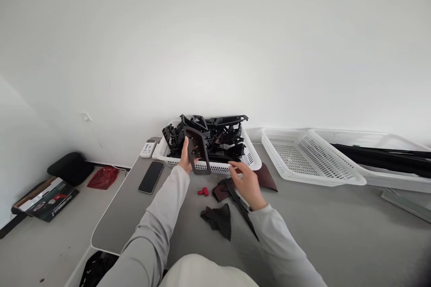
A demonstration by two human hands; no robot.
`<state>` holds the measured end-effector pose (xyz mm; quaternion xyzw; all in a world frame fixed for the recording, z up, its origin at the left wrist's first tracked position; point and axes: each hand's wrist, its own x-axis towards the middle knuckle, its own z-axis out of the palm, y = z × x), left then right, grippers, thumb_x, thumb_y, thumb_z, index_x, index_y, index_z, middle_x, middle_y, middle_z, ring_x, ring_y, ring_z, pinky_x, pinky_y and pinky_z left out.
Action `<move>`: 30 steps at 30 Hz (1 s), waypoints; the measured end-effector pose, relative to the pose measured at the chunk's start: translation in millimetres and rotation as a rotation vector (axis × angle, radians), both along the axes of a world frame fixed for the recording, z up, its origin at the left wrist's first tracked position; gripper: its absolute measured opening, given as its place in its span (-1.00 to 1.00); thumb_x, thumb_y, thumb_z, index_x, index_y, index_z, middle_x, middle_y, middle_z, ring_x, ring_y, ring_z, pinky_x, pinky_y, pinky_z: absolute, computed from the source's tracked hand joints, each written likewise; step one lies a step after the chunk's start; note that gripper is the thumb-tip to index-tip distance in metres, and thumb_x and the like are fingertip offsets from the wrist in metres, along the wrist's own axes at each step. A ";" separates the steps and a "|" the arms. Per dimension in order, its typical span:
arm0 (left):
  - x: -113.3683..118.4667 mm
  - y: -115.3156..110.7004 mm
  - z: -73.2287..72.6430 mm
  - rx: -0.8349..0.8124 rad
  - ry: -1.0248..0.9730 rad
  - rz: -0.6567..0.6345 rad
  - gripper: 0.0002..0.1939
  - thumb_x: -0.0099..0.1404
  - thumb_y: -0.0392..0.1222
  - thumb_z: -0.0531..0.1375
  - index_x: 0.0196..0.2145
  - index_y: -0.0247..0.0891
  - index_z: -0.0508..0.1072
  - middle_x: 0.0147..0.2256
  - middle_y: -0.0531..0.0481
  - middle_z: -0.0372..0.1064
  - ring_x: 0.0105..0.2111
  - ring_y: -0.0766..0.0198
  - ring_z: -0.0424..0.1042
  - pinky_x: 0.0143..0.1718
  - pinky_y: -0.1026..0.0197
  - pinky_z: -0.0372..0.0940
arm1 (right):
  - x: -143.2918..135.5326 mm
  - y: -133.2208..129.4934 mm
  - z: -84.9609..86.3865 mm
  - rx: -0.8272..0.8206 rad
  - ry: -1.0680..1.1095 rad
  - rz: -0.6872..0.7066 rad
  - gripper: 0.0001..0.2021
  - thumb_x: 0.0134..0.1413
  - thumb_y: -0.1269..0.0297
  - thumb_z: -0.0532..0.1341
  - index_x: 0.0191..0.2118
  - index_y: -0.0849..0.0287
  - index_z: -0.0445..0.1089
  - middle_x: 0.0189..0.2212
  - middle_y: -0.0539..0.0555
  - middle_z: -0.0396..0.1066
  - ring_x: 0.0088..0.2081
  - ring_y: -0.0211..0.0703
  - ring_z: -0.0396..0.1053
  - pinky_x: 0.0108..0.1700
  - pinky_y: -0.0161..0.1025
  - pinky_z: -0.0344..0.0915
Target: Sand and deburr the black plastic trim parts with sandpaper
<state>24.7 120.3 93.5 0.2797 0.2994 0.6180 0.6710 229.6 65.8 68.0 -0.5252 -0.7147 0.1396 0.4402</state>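
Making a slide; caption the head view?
Left hand holds a dark frame-shaped part before a white basket of black parts.

Head-Worn Camera Looking Down Over Desk

A single camera is riding on the person's head, facing forward and tilting down across the desk (310, 215) toward the white wall (215, 45), which is filling the upper half of the view. The lens is sitting above the near edge, with the sleeves (155, 224) rising from the bottom of the frame and the left hand (188, 157) and right hand (247, 184) showing near the middle, within arm's reach. The wide view is also taking in the floor (67, 233) beyond the desk's left end.
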 end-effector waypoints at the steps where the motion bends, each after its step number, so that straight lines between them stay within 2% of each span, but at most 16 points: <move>1: -3.4 -10.8 -4.1 -0.005 -0.009 -0.023 -0.36 0.16 0.35 0.06 -0.16 -0.28 0.49 -0.25 -0.20 0.49 -0.19 0.07 0.47 -0.20 0.10 0.38 | 11.8 -8.5 -5.8 -0.115 -0.093 -0.049 -0.76 0.12 0.24 0.08 -0.18 0.13 0.45 -0.34 0.11 0.44 -0.33 -0.09 0.41 -0.19 -0.14 0.34; 3: -8.2 -34.3 -17.1 -0.041 -0.005 -0.103 -0.37 0.16 0.32 0.09 -0.12 -0.29 0.49 -0.22 -0.20 0.49 -0.19 0.07 0.47 -0.21 0.10 0.37 | 29.0 -25.0 -20.6 -0.351 -0.309 -0.123 -0.79 0.08 0.23 0.13 -0.21 0.11 0.46 -0.35 0.10 0.46 -0.32 -0.04 0.43 -0.25 -0.14 0.31; 6: -10.0 -66.1 -43.0 -0.132 0.041 -0.219 -0.36 0.18 0.33 0.05 -0.12 -0.31 0.49 -0.25 -0.23 0.50 -0.21 0.05 0.48 -0.23 0.07 0.37 | 35.5 -46.2 -43.0 -0.537 -0.557 -0.121 -0.73 0.02 0.28 0.18 -0.12 0.14 0.44 -0.19 0.19 0.45 -0.16 0.04 0.43 -0.24 -0.17 0.29; 9: -8.3 -85.3 -66.2 -0.219 0.062 -0.258 -0.33 0.21 0.34 -0.02 -0.12 -0.30 0.49 -0.27 -0.24 0.51 -0.22 0.05 0.49 -0.24 0.07 0.37 | 28.2 -58.5 -57.8 -0.555 -0.668 -0.161 -0.69 -0.01 0.44 0.15 -0.10 0.20 0.43 -0.17 0.26 0.43 -0.12 0.06 0.42 -0.20 -0.18 0.27; 12: -8.5 -91.4 -81.1 -0.260 0.037 -0.264 -0.28 0.23 0.37 -0.10 -0.14 -0.32 0.49 -0.29 -0.25 0.51 -0.24 0.05 0.49 -0.28 0.10 0.37 | 22.2 -60.3 -64.3 -0.533 -0.650 -0.198 -0.66 0.02 0.50 0.09 -0.06 0.26 0.41 -0.21 0.28 0.44 -0.17 0.03 0.44 -0.18 -0.18 0.26; 17: -15.9 -90.4 -94.6 -0.304 -0.052 -0.203 -0.32 0.25 0.33 -0.10 -0.23 -0.34 0.50 -0.36 -0.20 0.50 -0.37 0.16 0.49 -0.43 0.23 0.32 | 30.2 -56.1 -65.4 -0.523 -0.576 -0.210 -0.66 0.14 0.39 0.01 -0.03 0.24 0.41 -0.19 0.25 0.45 -0.17 -0.01 0.45 -0.18 -0.20 0.28; 20: -20.2 -89.9 -100.5 -0.367 -0.078 -0.227 -0.27 0.25 0.35 -0.15 -0.25 -0.36 0.50 -0.41 -0.18 0.49 -0.45 0.21 0.46 -0.46 0.24 0.29 | 39.1 -59.8 -62.4 -0.471 -0.481 -0.166 -0.61 0.21 0.30 -0.07 0.03 0.23 0.38 -0.17 0.22 0.47 -0.16 -0.04 0.45 -0.16 -0.21 0.29; 24: -22.8 -89.7 -109.6 -0.384 -0.103 -0.274 -0.20 0.24 0.36 -0.21 -0.15 -0.39 0.49 -0.38 -0.21 0.50 -0.42 0.18 0.46 -0.36 0.19 0.30 | 33.8 -74.2 -54.0 -0.361 -0.264 0.011 -0.55 0.26 0.11 -0.10 0.07 0.16 0.37 -0.17 0.16 0.52 -0.14 -0.01 0.46 -0.17 -0.20 0.32; 28: -22.1 -91.6 -118.2 -0.305 -0.110 -0.322 -0.22 0.26 0.34 -0.18 -0.10 -0.38 0.48 -0.27 -0.24 0.52 -0.27 0.11 0.49 -0.17 0.13 0.29 | 4.6 -85.9 -43.7 -0.378 -0.306 0.172 -0.53 0.26 0.00 -0.11 -0.07 0.08 0.46 -0.16 0.12 0.54 -0.15 0.02 0.48 -0.18 -0.19 0.30; 30: -21.5 -93.0 -120.7 -0.269 -0.100 -0.351 -0.25 0.28 0.31 -0.18 -0.09 -0.38 0.48 -0.21 -0.25 0.51 -0.18 0.10 0.48 -0.07 0.12 0.26 | -10.2 -85.8 -40.5 -0.413 -0.376 0.196 -0.51 0.27 -0.02 -0.14 -0.13 0.08 0.48 -0.21 0.11 0.55 -0.19 0.03 0.49 -0.23 -0.19 0.29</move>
